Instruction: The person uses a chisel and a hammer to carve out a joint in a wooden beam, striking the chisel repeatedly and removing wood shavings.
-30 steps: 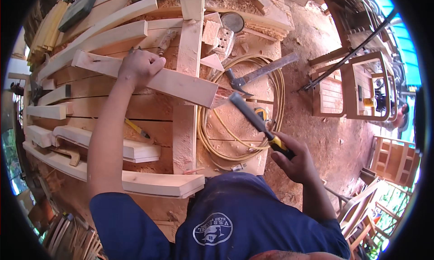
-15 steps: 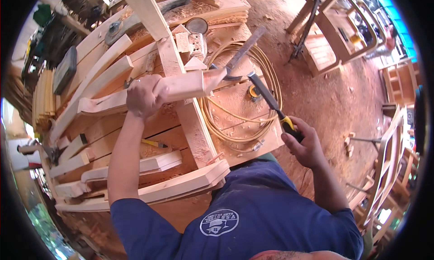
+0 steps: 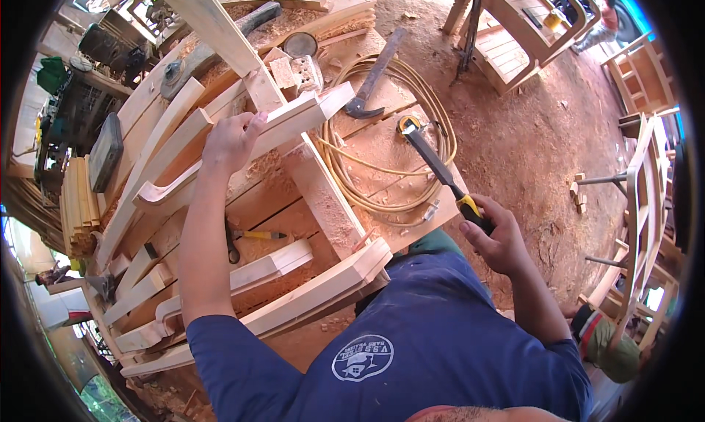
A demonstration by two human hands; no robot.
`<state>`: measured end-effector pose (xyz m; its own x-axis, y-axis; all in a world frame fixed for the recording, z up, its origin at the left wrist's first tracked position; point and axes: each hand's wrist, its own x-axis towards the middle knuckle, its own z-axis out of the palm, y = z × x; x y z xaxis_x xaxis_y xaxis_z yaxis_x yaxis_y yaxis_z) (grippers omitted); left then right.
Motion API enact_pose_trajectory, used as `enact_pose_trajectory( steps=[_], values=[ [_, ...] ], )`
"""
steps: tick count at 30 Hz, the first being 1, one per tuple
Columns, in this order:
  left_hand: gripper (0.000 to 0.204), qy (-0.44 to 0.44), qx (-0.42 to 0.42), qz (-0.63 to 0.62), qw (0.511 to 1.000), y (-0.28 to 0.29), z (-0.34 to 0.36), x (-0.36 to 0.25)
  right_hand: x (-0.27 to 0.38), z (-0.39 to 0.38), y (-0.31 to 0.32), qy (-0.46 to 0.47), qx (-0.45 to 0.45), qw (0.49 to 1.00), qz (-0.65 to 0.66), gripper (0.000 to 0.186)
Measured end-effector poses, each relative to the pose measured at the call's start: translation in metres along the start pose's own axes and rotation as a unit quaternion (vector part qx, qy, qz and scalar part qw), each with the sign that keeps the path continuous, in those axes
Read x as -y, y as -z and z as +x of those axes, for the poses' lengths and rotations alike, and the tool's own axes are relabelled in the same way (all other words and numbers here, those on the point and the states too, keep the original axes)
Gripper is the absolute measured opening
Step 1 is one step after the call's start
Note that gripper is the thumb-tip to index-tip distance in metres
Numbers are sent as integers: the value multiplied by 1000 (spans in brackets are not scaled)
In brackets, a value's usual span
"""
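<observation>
My left hand (image 3: pixel 229 144) is closed around a pale, curved wooden piece (image 3: pixel 286 128), holding it tilted over a wooden crossbeam (image 3: pixel 323 194). One narrow edge of the piece faces up, and its angled end points to the upper right. In my right hand (image 3: pixel 496 235) is a chisel (image 3: pixel 432 158), gripped by its black and yellow handle. The blade points up and left, apart from the wood, with its tip over a small yellow and black round object (image 3: pixel 408 122), perhaps a tape measure. Just beyond the piece's end lies a hammer (image 3: pixel 376 75).
A coil of yellow hose (image 3: pixel 448 128) surrounds the hammer on the shaving-strewn bench. Several curved wooden parts (image 3: pixel 316 290) lie at the near left, beside a yellow-handled tool (image 3: pixel 261 235). Wooden chair frames (image 3: pixel 514 44) stand at the far right. Someone in olive green (image 3: pixel 611 352) shows at lower right.
My left hand has rolled the wooden piece from its broad face onto a narrow edge and raised its right end. The chisel stays in my right hand. The whole view has turned slightly.
</observation>
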<state>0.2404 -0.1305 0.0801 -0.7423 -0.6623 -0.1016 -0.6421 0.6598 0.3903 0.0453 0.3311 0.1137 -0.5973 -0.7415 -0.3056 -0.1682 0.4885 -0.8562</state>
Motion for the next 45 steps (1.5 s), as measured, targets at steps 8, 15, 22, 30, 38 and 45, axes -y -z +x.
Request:
enact_pose_trajectory(
  steps=[8, 15, 22, 30, 38, 45],
  values=[
    [71, 15, 22, 1, 1000, -1, 6, 9, 15, -3, -13, -13, 10, 1000, 2, 50],
    [84, -20, 33, -9, 999, 6, -7, -2, 25, -3, -23, -28, 21, 999, -3, 48],
    [96, 9, 53, -2, 999, 8, -3, 0, 30, 0, -31, -35, 23, 999, -10, 48],
    [96, -11, 26, 13, 1000, 1, -3, 14, 36, 2, -45, -48, 19, 999, -2, 47],
    [99, 12, 18, 24, 999, -4, -4, 12, 32, 1, -53, -73, 30, 997, -6, 48],
    [99, 5, -3, 15, 1000, -6, -7, 17, 52, 11, -71, -54, 42, 997, -41, 48]
  ],
)
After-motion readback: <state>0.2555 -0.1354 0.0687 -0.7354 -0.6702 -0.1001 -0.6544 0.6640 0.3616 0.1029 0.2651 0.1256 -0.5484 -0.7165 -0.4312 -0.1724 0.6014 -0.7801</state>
